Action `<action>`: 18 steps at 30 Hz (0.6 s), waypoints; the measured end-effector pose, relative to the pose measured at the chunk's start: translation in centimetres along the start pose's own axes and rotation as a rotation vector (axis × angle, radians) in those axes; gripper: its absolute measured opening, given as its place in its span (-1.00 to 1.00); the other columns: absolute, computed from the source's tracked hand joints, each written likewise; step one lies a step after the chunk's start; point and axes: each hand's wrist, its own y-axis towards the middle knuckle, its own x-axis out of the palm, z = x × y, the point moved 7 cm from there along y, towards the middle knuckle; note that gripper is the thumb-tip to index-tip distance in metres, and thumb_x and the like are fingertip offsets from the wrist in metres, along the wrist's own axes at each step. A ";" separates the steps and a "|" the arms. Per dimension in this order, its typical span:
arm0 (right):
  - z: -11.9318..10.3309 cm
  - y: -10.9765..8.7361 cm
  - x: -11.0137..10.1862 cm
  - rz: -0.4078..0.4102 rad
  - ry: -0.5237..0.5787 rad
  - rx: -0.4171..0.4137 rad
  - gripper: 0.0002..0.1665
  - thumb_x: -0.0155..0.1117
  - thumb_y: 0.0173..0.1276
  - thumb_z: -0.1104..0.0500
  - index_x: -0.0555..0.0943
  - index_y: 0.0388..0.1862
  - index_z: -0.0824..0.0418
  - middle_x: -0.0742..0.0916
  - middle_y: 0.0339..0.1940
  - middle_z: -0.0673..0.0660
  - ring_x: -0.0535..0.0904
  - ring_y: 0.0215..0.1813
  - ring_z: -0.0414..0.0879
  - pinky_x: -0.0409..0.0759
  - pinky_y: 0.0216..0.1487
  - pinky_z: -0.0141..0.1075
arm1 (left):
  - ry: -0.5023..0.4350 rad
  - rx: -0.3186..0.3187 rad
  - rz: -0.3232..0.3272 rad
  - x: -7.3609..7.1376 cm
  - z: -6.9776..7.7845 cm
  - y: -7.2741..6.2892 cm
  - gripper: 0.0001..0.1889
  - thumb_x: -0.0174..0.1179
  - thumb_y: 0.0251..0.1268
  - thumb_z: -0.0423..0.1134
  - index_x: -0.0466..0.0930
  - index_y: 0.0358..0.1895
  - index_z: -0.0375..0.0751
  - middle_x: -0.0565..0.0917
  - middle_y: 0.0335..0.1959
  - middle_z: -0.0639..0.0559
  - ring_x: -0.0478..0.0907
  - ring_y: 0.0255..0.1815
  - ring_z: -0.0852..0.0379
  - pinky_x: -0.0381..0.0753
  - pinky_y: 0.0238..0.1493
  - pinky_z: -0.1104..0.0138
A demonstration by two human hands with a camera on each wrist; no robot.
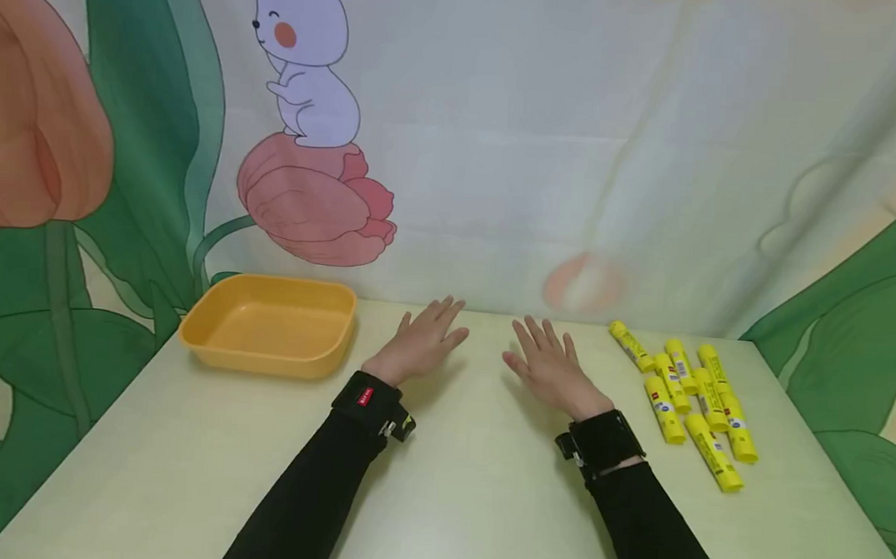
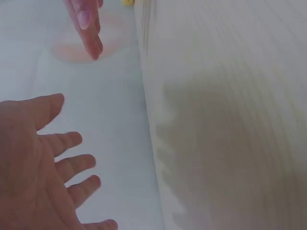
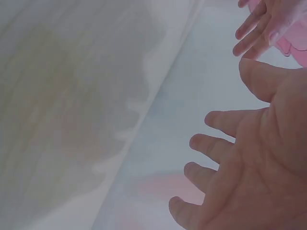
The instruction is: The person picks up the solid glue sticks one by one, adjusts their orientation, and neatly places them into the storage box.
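Both hands hover above the table, fingers spread and holding nothing. In the head view the left hand [image 1: 420, 345] is near the middle, to the right of a yellow-orange plastic tray [image 1: 264, 363]. The right hand [image 1: 552, 369] is to its right, and several yellow glue sticks [image 1: 663, 410] lie in a loose group beyond it. Each wrist view shows its own palm: the left hand [image 2: 33, 167] with fingers apart, the right hand [image 3: 259, 163] likewise. Neither hand touches the tray or the glue sticks.
The pale wood-grain table [image 1: 468, 497] ends at a hanging cloth [image 1: 497, 190] printed with flowers and a rabbit. One glue stick [image 1: 630, 346] lies at the back of the group, close to the cloth. Black bands [image 1: 608, 441] circle both wrists.
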 end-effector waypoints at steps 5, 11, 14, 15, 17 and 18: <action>-0.6 0.3 0.0 -0.002 0.050 -0.028 -0.17 -0.12 0.72 -0.12 0.03 0.69 0.37 0.08 0.68 0.44 -0.15 0.68 0.43 -0.26 0.54 0.40 | -0.042 0.002 0.044 -1.7 -1.2 -1.2 -0.35 -0.20 0.73 0.07 0.00 0.70 -0.10 0.00 0.71 -0.14 -0.12 0.71 -0.16 -0.18 0.60 -0.21; -2.2 1.2 -0.3 -0.001 0.102 -0.084 -0.15 -0.19 0.73 -0.18 0.02 0.69 0.35 0.08 0.68 0.45 -0.17 0.68 0.42 -0.28 0.55 0.39 | 0.023 0.000 0.140 -5.0 -2.6 -2.8 -0.36 -0.13 0.72 0.01 0.05 0.68 -0.15 0.04 0.70 -0.17 -0.09 0.71 -0.18 -0.16 0.61 -0.18; -3.0 1.8 -0.5 -0.014 0.130 -0.088 -0.17 -0.18 0.73 -0.15 0.01 0.70 0.34 0.07 0.68 0.44 -0.17 0.68 0.41 -0.29 0.56 0.37 | 0.061 -0.009 0.158 -6.3 -3.5 -3.5 -0.35 -0.11 0.71 0.00 0.05 0.68 -0.16 0.04 0.70 -0.20 -0.10 0.71 -0.19 -0.18 0.61 -0.21; -3.4 2.0 -0.6 -0.023 0.140 -0.087 -0.18 -0.18 0.73 -0.14 0.01 0.70 0.34 0.07 0.69 0.44 -0.17 0.68 0.41 -0.29 0.56 0.37 | 0.064 -0.013 0.160 -6.6 -3.8 -3.8 -0.35 -0.11 0.71 0.00 0.05 0.68 -0.17 0.03 0.70 -0.20 -0.10 0.71 -0.20 -0.18 0.60 -0.22; -4.1 2.4 -0.6 -0.042 0.151 -0.085 -0.20 -0.17 0.74 -0.12 -0.01 0.71 0.31 0.06 0.69 0.42 -0.18 0.69 0.40 -0.29 0.57 0.36 | 0.063 -0.025 0.163 -7.2 -4.8 -4.3 -0.35 -0.12 0.72 0.00 0.03 0.68 -0.17 0.02 0.70 -0.21 -0.11 0.70 -0.22 -0.18 0.60 -0.24; -4.4 2.6 -0.5 -0.052 0.158 -0.087 -0.20 -0.17 0.74 -0.11 -0.01 0.71 0.31 0.06 0.69 0.41 -0.17 0.69 0.39 -0.28 0.57 0.35 | 0.059 -0.037 0.167 -7.5 -5.3 -4.6 -0.35 -0.12 0.72 -0.01 0.03 0.68 -0.18 0.02 0.70 -0.22 -0.11 0.70 -0.23 -0.18 0.59 -0.25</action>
